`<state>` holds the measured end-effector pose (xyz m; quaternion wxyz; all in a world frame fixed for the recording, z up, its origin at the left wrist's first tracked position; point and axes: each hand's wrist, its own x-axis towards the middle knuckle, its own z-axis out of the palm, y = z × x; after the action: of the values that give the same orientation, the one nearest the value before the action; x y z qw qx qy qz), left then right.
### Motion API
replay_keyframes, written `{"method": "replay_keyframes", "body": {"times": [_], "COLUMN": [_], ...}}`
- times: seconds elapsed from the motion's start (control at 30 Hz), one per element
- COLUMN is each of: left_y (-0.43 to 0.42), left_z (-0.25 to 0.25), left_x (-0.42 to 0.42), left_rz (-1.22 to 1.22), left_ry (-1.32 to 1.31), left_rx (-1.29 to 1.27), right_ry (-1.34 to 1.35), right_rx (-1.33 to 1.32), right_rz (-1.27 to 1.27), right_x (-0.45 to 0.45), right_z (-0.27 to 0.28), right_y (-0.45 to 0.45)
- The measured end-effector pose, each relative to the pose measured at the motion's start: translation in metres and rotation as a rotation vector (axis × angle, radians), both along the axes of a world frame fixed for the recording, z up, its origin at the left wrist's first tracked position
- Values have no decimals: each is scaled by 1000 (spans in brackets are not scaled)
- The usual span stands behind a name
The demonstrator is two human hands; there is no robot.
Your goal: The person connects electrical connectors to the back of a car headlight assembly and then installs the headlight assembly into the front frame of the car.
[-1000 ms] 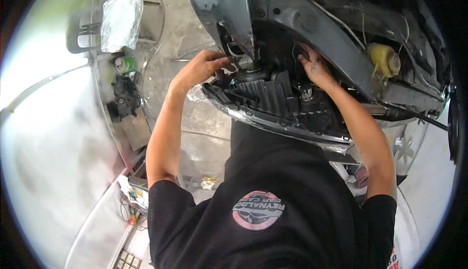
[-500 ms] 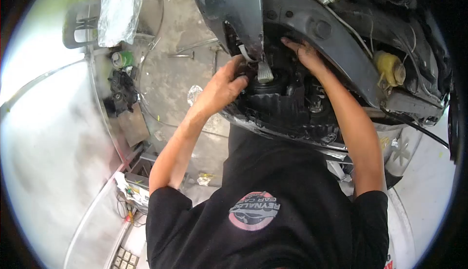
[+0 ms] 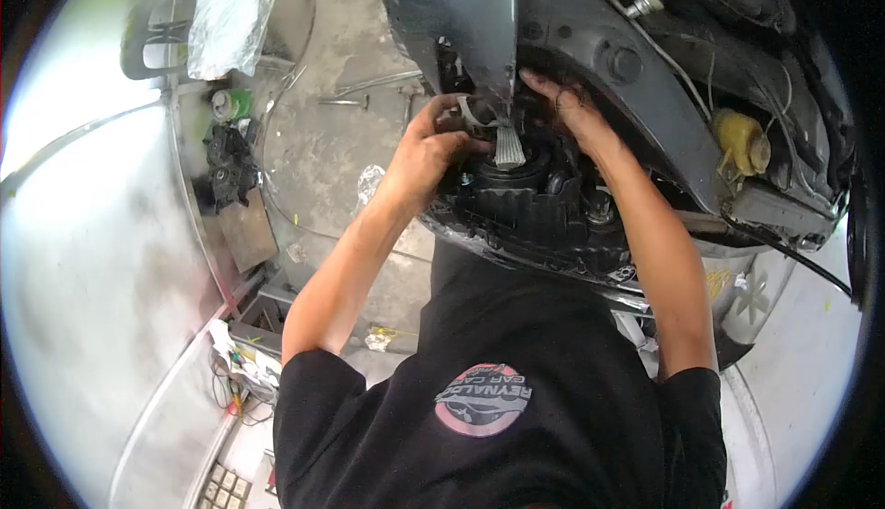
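A black plastic housing [image 3: 516, 200], which looks like the back of a headlight, sits at the car's front below the grey fender [image 3: 452, 11]. A fanned, light-grey ribbed strip [image 3: 509, 147] stands over its round opening. My left hand [image 3: 426, 154] is at the housing's left side, with thumb and fingers curled in beside the strip. What those fingers pinch is hidden in the dark gap. On the other side, my right hand [image 3: 576, 114] reaches in under the grey body panel [image 3: 613, 57]. Its fingers are stretched out and partly in shadow, near the housing's far side.
A yellowed plastic reservoir [image 3: 742, 145] and a thin hose with a fitting [image 3: 645, 4] are at the right of the engine bay. Left on the floor lie metal tools [image 3: 343, 101], a green can [image 3: 230, 105] and a black part [image 3: 229, 166]. A plastic-covered chair [image 3: 230, 22] stands behind.
My left hand has moved right and inward, its fingers now curled by the strip. My right hand has shifted slightly, still reaching under the panel. The view has moved a little.
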<state>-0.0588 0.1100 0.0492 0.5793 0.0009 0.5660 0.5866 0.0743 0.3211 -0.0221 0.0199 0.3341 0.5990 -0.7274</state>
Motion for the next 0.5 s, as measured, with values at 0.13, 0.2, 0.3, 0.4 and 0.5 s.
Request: {"method": "replay_keyframes", "body": {"times": [0.13,0.2,0.3,0.4,0.5], "left_y": [11,12,9,14,15], "left_z": [5,6,1,-3,-1], "left_x": [4,4,1,-1,-8], "left_rz": [75,73,61,100,110], "left_ry": [-44,-31,-107,-145,-146], "left_rx": [-66,-31,5,-11,-19], "right_ry": [-160,-155,-105,-143,-73], "right_rx": [85,-15,-177,-150,-209], "right_rz": [-24,-46,-30,29,19], "right_x": [-12,-13,-4,6,19], "right_z": [30,45,50,43,26], "right_y": [-5,-7,-1,10,15]}}
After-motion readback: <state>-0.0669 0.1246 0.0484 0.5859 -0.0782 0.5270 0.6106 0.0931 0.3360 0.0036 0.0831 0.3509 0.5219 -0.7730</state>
